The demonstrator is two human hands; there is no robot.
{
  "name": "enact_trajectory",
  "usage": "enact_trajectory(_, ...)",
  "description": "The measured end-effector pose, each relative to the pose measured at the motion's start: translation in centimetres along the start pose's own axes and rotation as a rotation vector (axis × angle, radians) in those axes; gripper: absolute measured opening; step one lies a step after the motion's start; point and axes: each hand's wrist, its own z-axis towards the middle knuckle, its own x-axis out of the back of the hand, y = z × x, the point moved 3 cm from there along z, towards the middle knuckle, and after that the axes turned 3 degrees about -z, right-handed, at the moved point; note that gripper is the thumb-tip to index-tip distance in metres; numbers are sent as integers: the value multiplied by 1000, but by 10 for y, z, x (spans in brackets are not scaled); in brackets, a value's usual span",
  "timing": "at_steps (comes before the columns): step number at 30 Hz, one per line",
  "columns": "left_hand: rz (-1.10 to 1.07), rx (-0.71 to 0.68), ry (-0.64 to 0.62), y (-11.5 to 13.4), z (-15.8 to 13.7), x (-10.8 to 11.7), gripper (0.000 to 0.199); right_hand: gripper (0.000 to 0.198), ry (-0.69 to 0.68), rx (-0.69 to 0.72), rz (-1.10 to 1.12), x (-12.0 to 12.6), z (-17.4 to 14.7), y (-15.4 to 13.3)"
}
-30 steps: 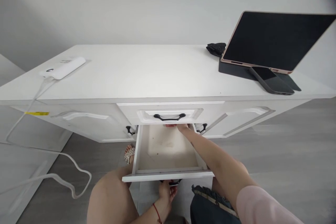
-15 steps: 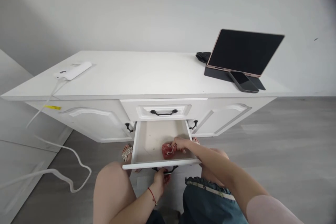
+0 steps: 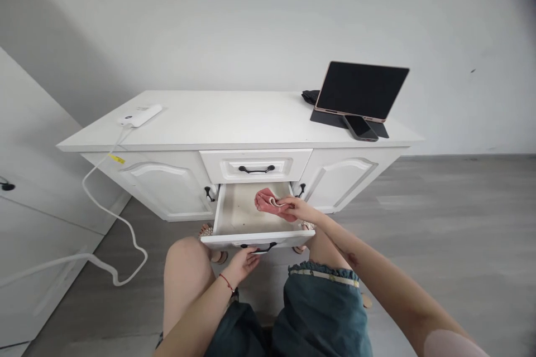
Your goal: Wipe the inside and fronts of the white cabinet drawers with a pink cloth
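My right hand (image 3: 299, 209) is closed on a pink cloth (image 3: 268, 201) with a pale edge, bunched and held above the open lower drawer (image 3: 234, 212). My left hand (image 3: 245, 264) is at the black drawer handle (image 3: 268, 247) on the drawer's front, thumb over its left part and fingers curled beneath; part of the grip is hidden. Small dark specks dot the drawer's pale bottom.
The white cabinet (image 3: 234, 122) has a closed upper drawer (image 3: 288, 169) and doors on both sides. On top are a tablet (image 3: 362, 92), a phone (image 3: 360, 127), a black item (image 3: 310, 96) and a white device (image 3: 142, 115) with a cable (image 3: 113, 212) trailing to the left.
My right hand has lifted the cloth from the drawer bottom, and it is more spread out. My left hand stays at the handle. The view has shifted, showing more of the floor.
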Motion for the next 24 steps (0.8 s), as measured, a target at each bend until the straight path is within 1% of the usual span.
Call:
enact_trajectory(2, -30, -20, -2, 2, -6, 3, 15, 37, 85, 99, -27, 5, -26, -9)
enact_trajectory(4, -49, -33, -5, 3, -11, 5, 18, 41, 102, 155, -101, 1, -54, -13)
enact_trajectory(5, -56, -37, -5, 3, -14, 6, 19, 42, 108, 162, -154, -3, -67, -12)
enact_trajectory(8, -75, -50, 2, 2, -18, 8, 22, 46, 141, 99, -342, -18, -96, 1)
enact_trajectory(10, -90, -64, 7, 1, -19, 9, 25, 48, 175, 56, -429, -30, -105, 13)
enact_trajectory(14, -126, -111, 12, -2, -16, 8, 29, 54, 251, 61, -464, -56, -103, 29)
enact_trajectory(17, -146, -152, 3, -6, -12, 7, 33, 59, 278, 81, -457, -80, -93, 29)
enact_trajectory(20, -158, -191, -21, -10, -9, 8, 38, 58, 270, 87, -462, -105, -79, 18)
enact_trajectory(24, -173, -256, -24, -16, -9, 8, 40, 54, 225, 107, -484, -136, -59, -8)
